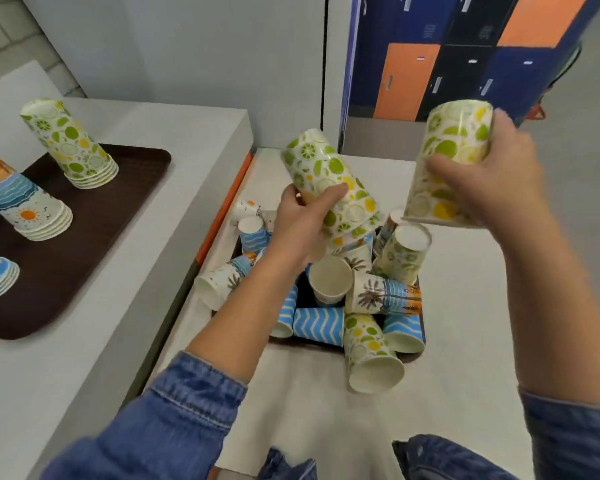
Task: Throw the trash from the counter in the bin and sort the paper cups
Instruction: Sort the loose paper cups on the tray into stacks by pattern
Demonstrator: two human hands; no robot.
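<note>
Grey counter (146, 237) fills left of frame w/ brown tray (66, 271) on it, holding upside-down stacks: lime stack (73, 147) upper left, sunset stack (25, 202) below it. Loose cup pile (326, 306) at centre on lower table (465, 323). Above pile, left hand (302, 220) has fingers clamped round tilted lime cup (326, 171). Right hand (499, 181), upper right, grips second lime cup (444, 161).

Grey counter (146, 209) with brown tray (84, 254), lower white table (465, 323) with dark tray (305, 341) of jumbled cups (319, 323)

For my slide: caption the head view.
Left hand grips lime-print cups, right hand a second set, above jumbled pile.
</note>
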